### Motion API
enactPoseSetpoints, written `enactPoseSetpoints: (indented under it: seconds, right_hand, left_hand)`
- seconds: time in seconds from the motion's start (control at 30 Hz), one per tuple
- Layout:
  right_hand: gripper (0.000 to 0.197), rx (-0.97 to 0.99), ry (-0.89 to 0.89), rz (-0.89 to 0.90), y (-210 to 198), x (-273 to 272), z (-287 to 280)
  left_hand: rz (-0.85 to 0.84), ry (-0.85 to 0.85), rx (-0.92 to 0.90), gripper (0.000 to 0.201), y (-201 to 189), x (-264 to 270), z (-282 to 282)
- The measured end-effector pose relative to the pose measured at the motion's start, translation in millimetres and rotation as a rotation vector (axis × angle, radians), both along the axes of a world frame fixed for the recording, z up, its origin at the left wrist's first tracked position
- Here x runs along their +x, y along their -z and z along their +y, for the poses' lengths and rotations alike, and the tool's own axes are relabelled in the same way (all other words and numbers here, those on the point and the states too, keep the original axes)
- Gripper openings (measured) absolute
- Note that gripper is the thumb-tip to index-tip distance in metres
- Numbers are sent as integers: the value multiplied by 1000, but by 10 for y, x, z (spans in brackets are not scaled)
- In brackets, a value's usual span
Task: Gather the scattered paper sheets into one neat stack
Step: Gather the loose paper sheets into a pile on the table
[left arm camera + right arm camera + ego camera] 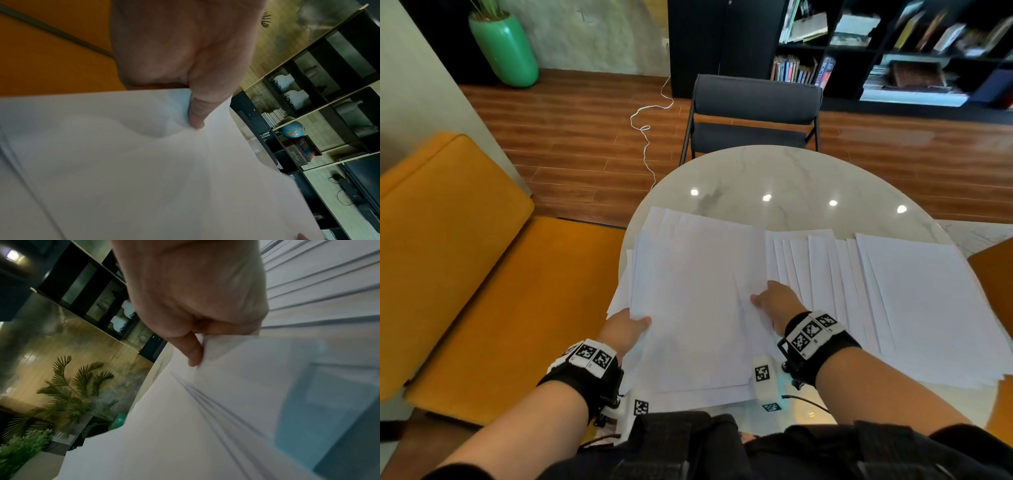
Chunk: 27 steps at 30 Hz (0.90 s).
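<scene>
A loose bundle of white paper sheets (695,301) lies on the left part of the round marble table (791,178). My left hand (627,325) pinches its left edge, thumb on top (197,112), the other fingers hidden beneath. My right hand (774,303) grips the bundle's right edge, thumb on top (191,352) and fingers under the sheets. The bundle (144,170) bows slightly between the hands. To the right, more white sheets (914,301) lie fanned out and overlapping across the table; they show as stepped edges (320,288) in the right wrist view.
A dark chair (753,116) stands at the table's far side. An orange bench (482,274) runs along the left. A green vase (505,48), a white cable (645,130) on the wood floor and a dark bookshelf (893,51) lie beyond.
</scene>
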State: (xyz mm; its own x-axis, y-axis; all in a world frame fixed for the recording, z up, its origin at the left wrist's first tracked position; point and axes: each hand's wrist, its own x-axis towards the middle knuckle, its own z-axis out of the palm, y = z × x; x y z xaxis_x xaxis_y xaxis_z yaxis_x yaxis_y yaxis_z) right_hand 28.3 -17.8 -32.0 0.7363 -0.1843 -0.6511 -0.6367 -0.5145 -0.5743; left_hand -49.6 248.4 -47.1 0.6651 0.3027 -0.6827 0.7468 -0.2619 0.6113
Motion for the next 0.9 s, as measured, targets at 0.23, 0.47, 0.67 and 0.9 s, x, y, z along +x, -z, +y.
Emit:
enactPoseSetpoints:
  seconds: [0.23,0.47,0.67,0.9]
  right_hand:
    - [23,38,317,-406,-373,125,-428]
    - [42,227,495,-577,-730,260,-759]
    - [30,296,173,-286,-345,65,-547]
    - [61,136,-169,-121,-31,-231,-231]
  left_hand:
    - [29,-11,-84,43,-104,31,-55]
    - [23,-2,-175,37,-168,115,-107]
    - [77,-204,-405,69,-192,115,-142]
    - [51,-204,-383,114,-53,140,-185]
